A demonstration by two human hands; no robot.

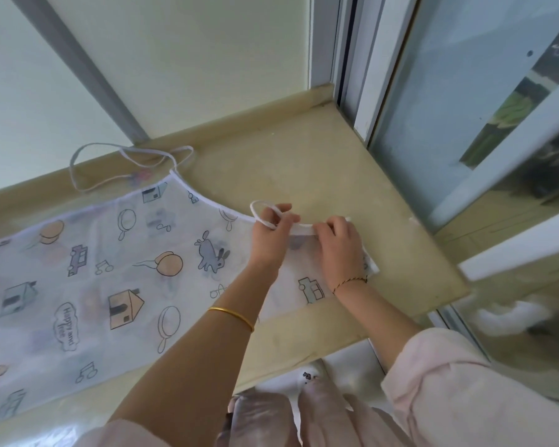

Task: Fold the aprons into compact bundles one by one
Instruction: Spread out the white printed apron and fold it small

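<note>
Printed apron [88,269] lies spread flat on a beige stone ledge [320,162], and it covers most of the left and middle part of this ledge. The fabric is thin and white, with drawings of houses, small cars, music notes, peaches, a grey rabbit and the words "Happy and free". Its far edge runs near the back edge of the ledge, where the wall begins, and its right end reaches toward the right edge near the window frame [384,75].

One white tie string [110,162] lies in loose loops at the far left, by the back edge of the ledge. A second white strap [262,214] makes a small loop at the right end of the apron.

Left hand [271,233] has its fingers curled and it pinches this strap loop. Right hand [339,243] is just beside it, fingers bent down, and it holds the white hem of the apron's right end; the fabric there looks already turned over. The two hands are almost touching.

A gold bangle [233,317] sits on the left forearm and a thin cord bracelet [349,282] on the right wrist. Pale pink sleeves [449,382] show at the bottom.
</note>
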